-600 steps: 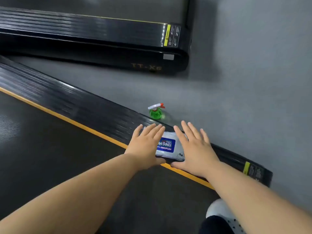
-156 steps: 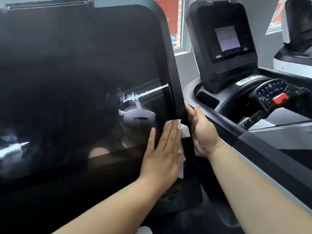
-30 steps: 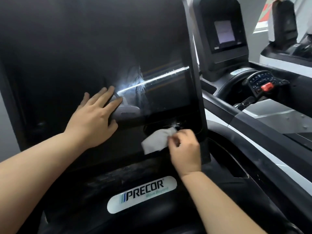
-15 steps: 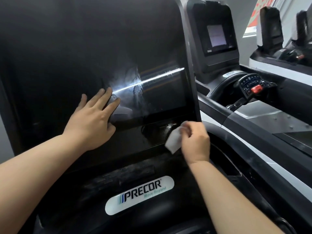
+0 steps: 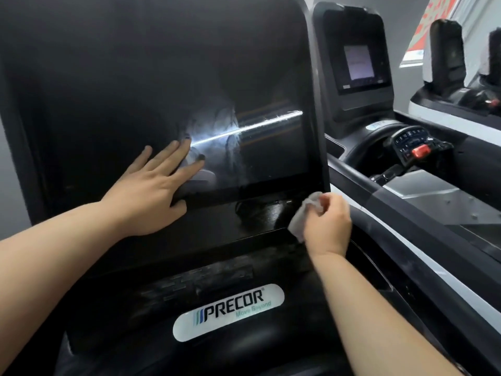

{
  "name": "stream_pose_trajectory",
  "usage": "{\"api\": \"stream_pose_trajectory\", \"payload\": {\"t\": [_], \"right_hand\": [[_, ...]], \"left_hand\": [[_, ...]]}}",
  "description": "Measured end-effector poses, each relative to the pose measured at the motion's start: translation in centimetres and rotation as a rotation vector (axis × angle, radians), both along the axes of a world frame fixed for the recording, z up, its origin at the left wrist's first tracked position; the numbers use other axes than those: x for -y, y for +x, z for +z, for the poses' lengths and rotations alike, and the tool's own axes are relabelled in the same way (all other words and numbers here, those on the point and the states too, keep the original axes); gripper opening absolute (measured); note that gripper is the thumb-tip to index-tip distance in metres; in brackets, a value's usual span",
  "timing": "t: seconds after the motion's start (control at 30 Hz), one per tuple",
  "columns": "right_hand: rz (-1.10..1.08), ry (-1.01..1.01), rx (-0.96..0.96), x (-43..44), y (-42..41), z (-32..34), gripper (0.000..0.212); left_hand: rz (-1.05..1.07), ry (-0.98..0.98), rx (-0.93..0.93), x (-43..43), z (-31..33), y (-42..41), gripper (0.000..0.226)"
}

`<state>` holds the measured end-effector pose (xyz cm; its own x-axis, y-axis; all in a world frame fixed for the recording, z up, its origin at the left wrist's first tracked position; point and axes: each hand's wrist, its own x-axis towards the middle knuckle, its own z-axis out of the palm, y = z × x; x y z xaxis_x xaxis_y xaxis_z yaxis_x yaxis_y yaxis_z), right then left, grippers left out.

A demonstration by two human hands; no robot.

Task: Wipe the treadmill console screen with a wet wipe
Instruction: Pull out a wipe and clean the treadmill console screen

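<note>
Wipe-down of a glossy black treadmill console screen (image 5: 162,77)
On the screen's lower middle the left hand (image 5: 151,196) lies flat, fingers straight; the right hand (image 5: 328,226) pinches a crumpled white wet wipe (image 5: 301,218) at the screen's lower right corner; a white oval PRECOR badge (image 5: 229,312) sits below the screen.

Dim indoor light; a bright streak of glare crosses the dark console screen (image 5: 162,104), edges slightly warped.

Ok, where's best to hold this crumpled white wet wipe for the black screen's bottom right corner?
Pinch the crumpled white wet wipe at its bunched upper end, from the right, as the right hand does: the loose flap hangs on the left, toward the black console screen, probably free to rub that corner.
</note>
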<state>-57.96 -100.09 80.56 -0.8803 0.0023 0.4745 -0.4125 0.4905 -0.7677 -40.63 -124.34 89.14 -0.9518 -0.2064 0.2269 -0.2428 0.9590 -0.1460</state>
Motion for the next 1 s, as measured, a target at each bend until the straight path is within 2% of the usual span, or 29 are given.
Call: {"api": "stream_pose_trajectory", "payload": {"t": [0.07, 0.2, 0.27, 0.3, 0.37, 0.43, 0.5, 0.57, 0.63, 0.73, 0.8, 0.9, 0.93, 1.0], "right_hand": [[0.046, 0.002, -0.057, 1.0, 1.3, 0.0, 0.007], [0.561, 0.177, -0.346, 5.7, 9.8, -3.4, 0.013], [0.710, 0.207, -0.398, 5.6, 9.5, -3.5, 0.013], [0.699, 0.215, -0.412, 5.0, 7.9, -3.1, 0.013], [0.478, 0.188, -0.384, 3.5, 3.9, -1.4, 0.013], [0.207, 0.055, -0.226, 2.6, 0.5, 1.0, 0.018], [0.142, 0.001, -0.164, 3.7, 1.1, 1.6, 0.015], [0.371, 0.112, -0.312, 5.9, 5.1, -0.1, 0.008], [0.665, 0.226, -0.433, 7.0, 9.5, -2.4, 0.009], [0.844, 0.286, -0.501, 5.9, 7.7, -2.0, 0.010], [0.668, 0.268, -0.482, 4.8, 3.6, 0.4, 0.014], [0.154, 0.080, -0.140, 3.8, -2.7, 4.4, 0.018], [0.080, 0.027, -0.062, 4.3, -3.1, 4.9, 0.018], [0.195, 0.041, -0.161, 6.2, -0.7, 4.3, 0.011]], "left_hand": [[0.046, -0.027, -0.073, 0.3, -0.7, 0.8, 0.078], [0.117, -0.026, -0.181, 0.5, -2.7, 1.9, 0.067], [0.121, -0.063, -0.180, 0.6, -3.3, 1.9, 0.067], [0.121, -0.081, -0.180, 0.6, -3.4, 1.8, 0.066], [0.123, -0.109, -0.189, 0.7, -3.6, 1.7, 0.066], [0.127, -0.132, -0.207, 0.7, -3.8, 1.6, 0.066], [0.139, -0.152, -0.207, 0.6, -4.0, 1.6, 0.067], [0.156, -0.169, -0.200, 0.5, -4.1, 1.5, 0.068], [0.158, -0.180, -0.198, 0.6, -4.1, 1.5, 0.068], [0.153, -0.182, -0.191, 0.7, -4.1, 1.5, 0.068], [0.152, -0.193, -0.187, 0.7, -4.1, 1.5, 0.068], [0.166, -0.213, -0.195, 0.5, -4.4, 1.5, 0.068], [0.169, -0.219, -0.199, 0.4, -4.5, 1.4, 0.068], [0.170, -0.227, -0.208, 0.3, -4.6, 1.3, 0.068]]}}
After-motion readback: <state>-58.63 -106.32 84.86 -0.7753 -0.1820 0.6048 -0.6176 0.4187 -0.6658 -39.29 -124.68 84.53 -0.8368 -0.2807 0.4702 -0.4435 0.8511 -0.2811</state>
